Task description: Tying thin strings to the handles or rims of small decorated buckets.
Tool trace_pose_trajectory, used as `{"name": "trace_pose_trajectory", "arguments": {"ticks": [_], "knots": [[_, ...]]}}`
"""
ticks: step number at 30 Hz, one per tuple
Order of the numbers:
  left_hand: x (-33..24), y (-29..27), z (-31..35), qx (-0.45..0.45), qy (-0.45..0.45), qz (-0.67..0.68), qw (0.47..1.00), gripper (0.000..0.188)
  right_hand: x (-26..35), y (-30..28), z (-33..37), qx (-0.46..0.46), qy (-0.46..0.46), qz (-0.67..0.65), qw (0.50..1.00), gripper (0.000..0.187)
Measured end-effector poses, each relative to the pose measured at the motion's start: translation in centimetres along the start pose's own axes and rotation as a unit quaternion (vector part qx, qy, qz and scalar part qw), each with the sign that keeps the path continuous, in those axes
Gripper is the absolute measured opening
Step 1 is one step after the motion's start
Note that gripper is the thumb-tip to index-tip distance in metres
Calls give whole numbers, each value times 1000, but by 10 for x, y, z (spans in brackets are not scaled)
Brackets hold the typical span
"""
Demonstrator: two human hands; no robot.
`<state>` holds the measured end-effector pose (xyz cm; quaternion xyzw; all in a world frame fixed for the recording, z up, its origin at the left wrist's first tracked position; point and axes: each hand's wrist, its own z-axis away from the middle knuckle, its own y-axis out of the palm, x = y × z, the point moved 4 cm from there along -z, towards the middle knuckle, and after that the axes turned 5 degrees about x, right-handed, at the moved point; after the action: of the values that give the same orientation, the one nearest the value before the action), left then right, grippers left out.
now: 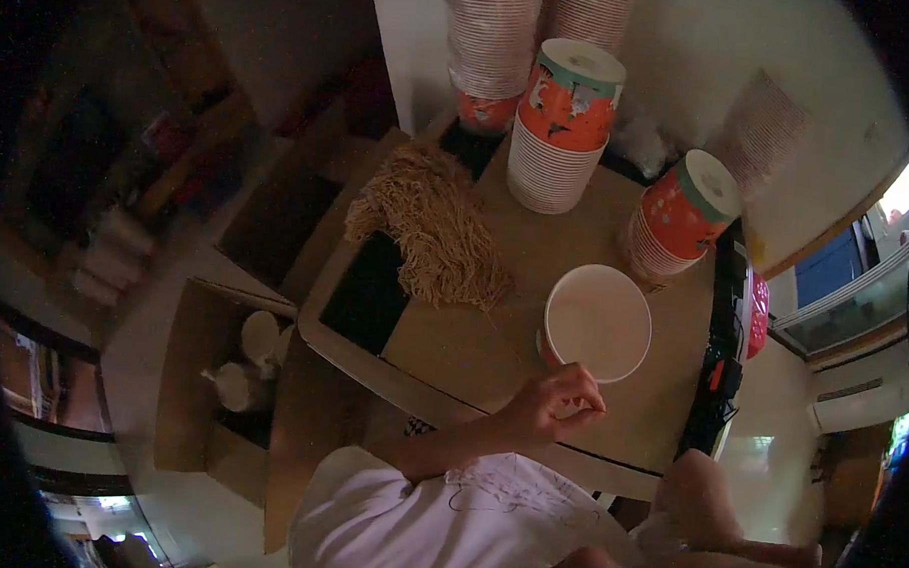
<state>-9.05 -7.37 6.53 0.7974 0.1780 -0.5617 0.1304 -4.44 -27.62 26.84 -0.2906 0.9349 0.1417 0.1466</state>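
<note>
My left hand (560, 403) is over the table's front edge, its fingers curled and thumb bent in toward them. Whatever is between them, if anything, is too small to make out. Just beyond its knuckles a round paper tub (598, 324) stands upright, its mouth up and its pale inside showing. Left of the tub lies a heap of tan, string-like strands (431, 228). Fine loose strands (507, 491) are scattered over the white cloth on my lap. At the bottom edge, what seems to be my right hand (585, 560) shows only in part; its fingers are hidden.
A tall stack of upside-down orange and green tubs (565, 123) rises at the back, a shorter stack (685, 214) at its right. Wrapped tub stacks (491, 45) stand behind. Cardboard (502, 361) covers the tabletop. An open carton (193, 375) with pale cups sits at lower left.
</note>
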Motion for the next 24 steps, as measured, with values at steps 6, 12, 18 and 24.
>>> {"name": "trace_pose_trajectory", "arguments": {"ticks": [6, 12, 18, 24], "knots": [[7, -1, 3, -12, 54, -35, 998, 7, -4, 3, 11, -23, -21, -4, 999, 26], [4, 2, -2, 2, 47, -6, 999, 7, -13, 20, 8, -26, -61, 15, 998, 23], [1, -1, -1, -14, 61, -61, 996, 6, -16, 16, 13, -68, -114, -22, 991, 21], [-7, -3, -1, 7, 20, -43, 999, 10, -2, -1, 21, -146, -198, -80, 966, 20]]}}
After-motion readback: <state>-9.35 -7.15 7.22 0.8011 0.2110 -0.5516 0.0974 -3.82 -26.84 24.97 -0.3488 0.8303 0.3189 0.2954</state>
